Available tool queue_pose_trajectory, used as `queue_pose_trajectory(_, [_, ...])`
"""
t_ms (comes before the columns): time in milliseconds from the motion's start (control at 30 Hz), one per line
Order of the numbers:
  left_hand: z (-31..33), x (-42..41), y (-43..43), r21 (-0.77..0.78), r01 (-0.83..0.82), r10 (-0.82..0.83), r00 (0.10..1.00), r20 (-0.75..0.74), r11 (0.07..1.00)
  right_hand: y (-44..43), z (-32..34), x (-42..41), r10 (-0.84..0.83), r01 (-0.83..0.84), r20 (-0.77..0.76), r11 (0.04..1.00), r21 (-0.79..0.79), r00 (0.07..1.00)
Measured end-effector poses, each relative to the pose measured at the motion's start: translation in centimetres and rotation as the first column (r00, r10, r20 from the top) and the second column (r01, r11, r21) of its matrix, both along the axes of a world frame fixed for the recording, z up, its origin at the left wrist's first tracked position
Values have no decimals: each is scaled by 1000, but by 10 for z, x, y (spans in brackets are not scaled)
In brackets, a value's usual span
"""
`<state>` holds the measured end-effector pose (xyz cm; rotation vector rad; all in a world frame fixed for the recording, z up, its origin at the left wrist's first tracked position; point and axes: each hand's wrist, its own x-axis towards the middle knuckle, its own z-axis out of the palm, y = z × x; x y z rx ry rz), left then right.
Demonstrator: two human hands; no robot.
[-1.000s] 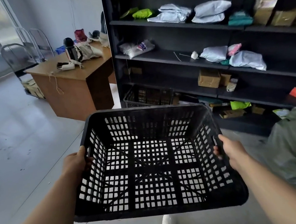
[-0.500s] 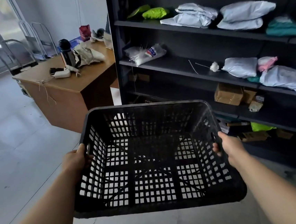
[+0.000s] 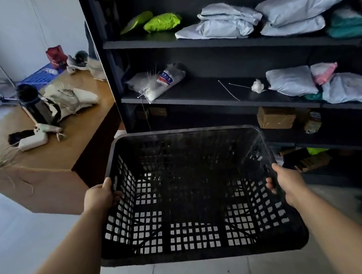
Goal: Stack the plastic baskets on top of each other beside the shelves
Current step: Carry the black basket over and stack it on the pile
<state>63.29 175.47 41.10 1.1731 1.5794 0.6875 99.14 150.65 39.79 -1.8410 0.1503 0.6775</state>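
The person holds a black plastic basket with lattice walls in the air, in front of the tall black metal shelves and above the pale tiled floor. The left hand is closed around the left side rim, thumb on top and fingers curled inside. The right hand is closed around the right side rim in the same way. The basket is empty and tilts a little toward the person. Its far edge is near the lower shelf; if it touches, I cannot tell, the place is too dark. To the left stands a brown wooden desk with a dark bottle on it.
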Motion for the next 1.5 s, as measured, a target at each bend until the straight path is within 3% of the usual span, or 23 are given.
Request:
queue_pose_trajectory(200, [-12,52,85,-10,136,-137,989,-62,991,54,-21,32,-81,81,-18,997,11,997])
queue_pose_trajectory(400, [-35,122,153,-55,127,-127,992,3,990,110,-39,86,-95,95,-38,995,-23,995])
queue_pose_trajectory(800, [-81,226,251,-119,164,-177,978,-110,979,205,-78,184,-58,52,-47,989,-138,997])
queue_pose_trajectory(1033, [-104,252,300,-184,266,-305,924,-230,946,243,-105,205,-66,56,-35,974,-221,997])
queue_pose_trajectory(1500, [-134,269,326,-268,323,-392,880,-268,908,266,-139,221,-116,92,-56,942,-321,992])
